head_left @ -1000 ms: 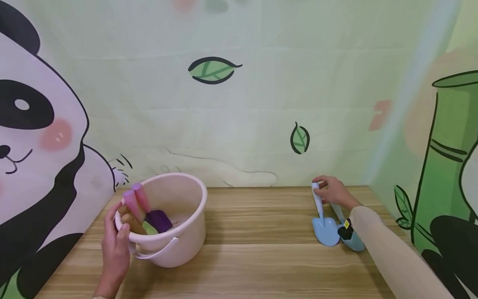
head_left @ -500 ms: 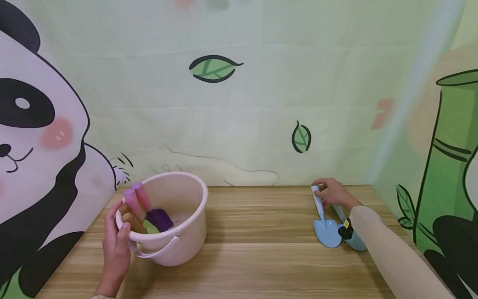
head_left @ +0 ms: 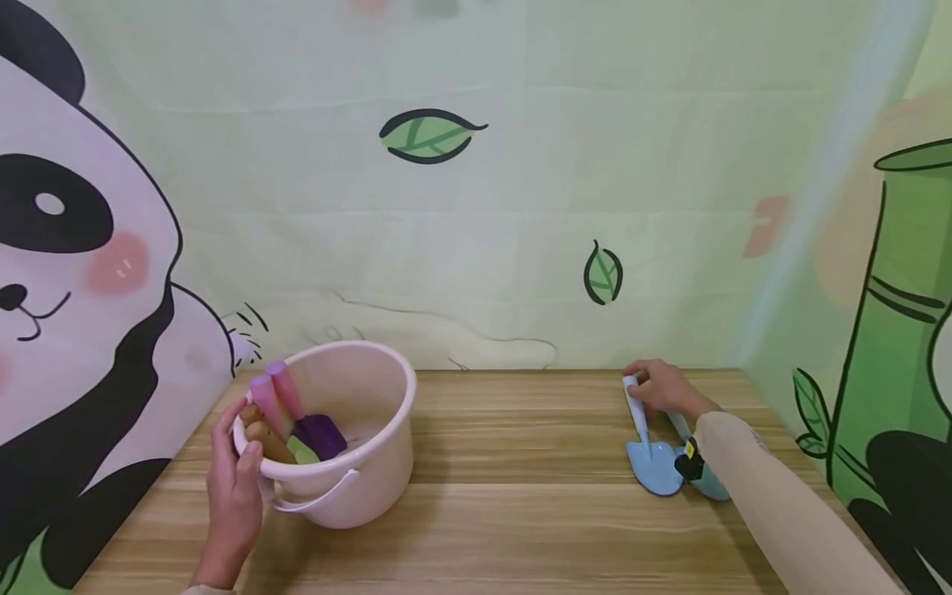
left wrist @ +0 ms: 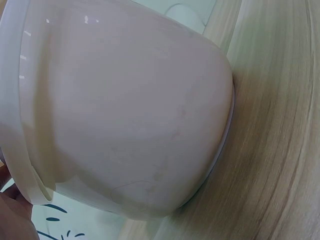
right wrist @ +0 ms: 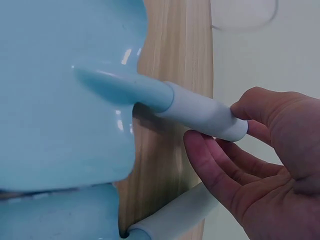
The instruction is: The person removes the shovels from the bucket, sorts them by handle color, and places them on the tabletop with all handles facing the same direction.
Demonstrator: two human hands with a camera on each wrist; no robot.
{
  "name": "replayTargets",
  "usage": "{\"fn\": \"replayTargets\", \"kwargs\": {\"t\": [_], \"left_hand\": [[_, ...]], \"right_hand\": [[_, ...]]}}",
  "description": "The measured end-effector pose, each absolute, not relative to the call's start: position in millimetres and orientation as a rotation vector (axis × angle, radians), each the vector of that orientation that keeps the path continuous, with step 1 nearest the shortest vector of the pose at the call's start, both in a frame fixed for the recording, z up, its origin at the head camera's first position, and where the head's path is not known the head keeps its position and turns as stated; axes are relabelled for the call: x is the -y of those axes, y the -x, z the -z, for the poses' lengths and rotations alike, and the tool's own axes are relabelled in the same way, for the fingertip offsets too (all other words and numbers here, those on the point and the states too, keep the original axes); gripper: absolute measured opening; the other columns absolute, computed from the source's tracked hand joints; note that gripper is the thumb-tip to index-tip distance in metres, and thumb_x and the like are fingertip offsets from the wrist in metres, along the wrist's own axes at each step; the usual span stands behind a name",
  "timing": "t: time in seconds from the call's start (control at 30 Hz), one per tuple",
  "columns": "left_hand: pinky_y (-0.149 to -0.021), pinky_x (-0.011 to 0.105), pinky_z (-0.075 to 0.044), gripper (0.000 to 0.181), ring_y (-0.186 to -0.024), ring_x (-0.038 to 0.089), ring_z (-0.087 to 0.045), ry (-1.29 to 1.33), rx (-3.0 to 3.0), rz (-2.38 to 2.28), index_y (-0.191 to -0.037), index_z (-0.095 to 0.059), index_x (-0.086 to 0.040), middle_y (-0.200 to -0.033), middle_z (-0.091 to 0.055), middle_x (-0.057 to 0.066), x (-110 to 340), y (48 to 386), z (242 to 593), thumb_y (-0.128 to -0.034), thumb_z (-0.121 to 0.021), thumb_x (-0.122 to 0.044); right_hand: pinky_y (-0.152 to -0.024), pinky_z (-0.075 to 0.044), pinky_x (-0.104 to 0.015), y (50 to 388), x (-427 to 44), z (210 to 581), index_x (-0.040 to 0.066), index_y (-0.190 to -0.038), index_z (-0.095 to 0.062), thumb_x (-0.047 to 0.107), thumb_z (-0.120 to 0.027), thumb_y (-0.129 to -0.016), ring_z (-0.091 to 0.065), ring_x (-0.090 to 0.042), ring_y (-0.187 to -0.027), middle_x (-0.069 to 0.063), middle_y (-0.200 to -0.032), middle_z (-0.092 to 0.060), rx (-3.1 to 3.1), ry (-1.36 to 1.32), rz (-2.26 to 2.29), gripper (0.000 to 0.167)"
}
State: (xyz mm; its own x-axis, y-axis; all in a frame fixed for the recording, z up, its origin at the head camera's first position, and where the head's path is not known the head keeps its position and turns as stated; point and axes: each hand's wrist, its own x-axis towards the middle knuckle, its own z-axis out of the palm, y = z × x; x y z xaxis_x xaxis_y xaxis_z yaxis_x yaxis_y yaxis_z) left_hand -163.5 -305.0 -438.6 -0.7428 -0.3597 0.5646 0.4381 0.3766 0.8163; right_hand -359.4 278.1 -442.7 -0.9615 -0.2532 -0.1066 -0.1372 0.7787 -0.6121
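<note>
At the left of the head view a pale pink bucket [head_left: 387,463] stands on the wooden tabletop [head_left: 513,529]. My left hand [head_left: 234,479] grips its rim on the near left side; in the left wrist view the bucket's wall [left wrist: 135,110] hides most of that hand. On the right, my right hand [head_left: 665,388] pinches the pale handle end of a light blue toy shovel [head_left: 654,467] between thumb and fingers. The right wrist view shows the thumb on one side of the shovel handle [right wrist: 200,112]. A second blue shovel [head_left: 710,483] lies beside it, partly hidden by the right wrist.
Inside the bucket lean pink-purple handles [head_left: 271,401], a dark purple piece [head_left: 320,435], a brown piece [head_left: 268,440] and a green piece [head_left: 301,450]. A printed cloth backdrop [head_left: 506,207] rises behind the tabletop's far edge. The bucket's bail handle [head_left: 316,500] hangs at its front.
My right hand and the pinched shovel have shifted slightly toward me. The left hand and bucket hold still; the head view has drifted a little.
</note>
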Motion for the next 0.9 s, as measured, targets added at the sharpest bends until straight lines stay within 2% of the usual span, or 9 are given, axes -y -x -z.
{"fn": "replayTargets", "kwargs": {"t": [0.2,0.37,0.63,0.9], "left_hand": [[-0.105,0.011,-0.034,0.056,-0.129,0.009,-0.046,0.056,1.939,1.429,-0.156,-0.039,-0.011,-0.154,-0.044,0.003,304.8,163.8,437.9,-0.1003,-0.041,-0.009],[-0.104,0.011,-0.034,0.055,-0.129,0.009,-0.047,0.067,1.933,1.423,-0.156,-0.04,-0.009,-0.153,-0.045,0.003,304.8,163.5,438.0,-0.1007,-0.041,-0.007],[-0.104,0.011,-0.035,0.055,-0.13,0.009,-0.046,0.065,1.938,1.437,-0.156,-0.039,-0.01,-0.153,-0.044,0.001,304.6,163.0,437.6,-0.1015,-0.041,-0.007],[-0.105,0.012,-0.034,0.056,-0.129,0.01,-0.046,0.052,1.941,1.443,-0.156,-0.04,-0.011,-0.153,-0.044,0.001,304.4,163.2,437.7,-0.1003,-0.041,-0.009]], "right_hand": [[-0.073,-0.059,-0.04,355.9,-277.2,440.1,-0.012,-0.136,-0.053,0.006,-0.061,-0.098,-0.071,-0.025,-0.075,-0.04,-0.13,-0.055,-2.791,0.336,0.886,0.043],[-0.072,-0.059,-0.037,355.7,-275.4,440.4,-0.012,-0.138,-0.053,0.006,-0.062,-0.098,-0.069,-0.026,-0.082,-0.04,-0.132,-0.054,-2.792,0.33,0.838,0.045],[-0.069,-0.057,-0.033,363.5,-275.9,446.9,-0.012,-0.141,-0.049,0.008,-0.067,-0.095,-0.067,-0.026,-0.087,-0.04,-0.135,-0.052,-2.785,0.336,0.779,0.053],[-0.071,-0.058,-0.034,363.4,-276.9,447.5,-0.013,-0.142,-0.048,0.008,-0.068,-0.095,-0.066,-0.029,-0.09,-0.04,-0.135,-0.052,-2.777,0.34,0.769,0.055]]}}
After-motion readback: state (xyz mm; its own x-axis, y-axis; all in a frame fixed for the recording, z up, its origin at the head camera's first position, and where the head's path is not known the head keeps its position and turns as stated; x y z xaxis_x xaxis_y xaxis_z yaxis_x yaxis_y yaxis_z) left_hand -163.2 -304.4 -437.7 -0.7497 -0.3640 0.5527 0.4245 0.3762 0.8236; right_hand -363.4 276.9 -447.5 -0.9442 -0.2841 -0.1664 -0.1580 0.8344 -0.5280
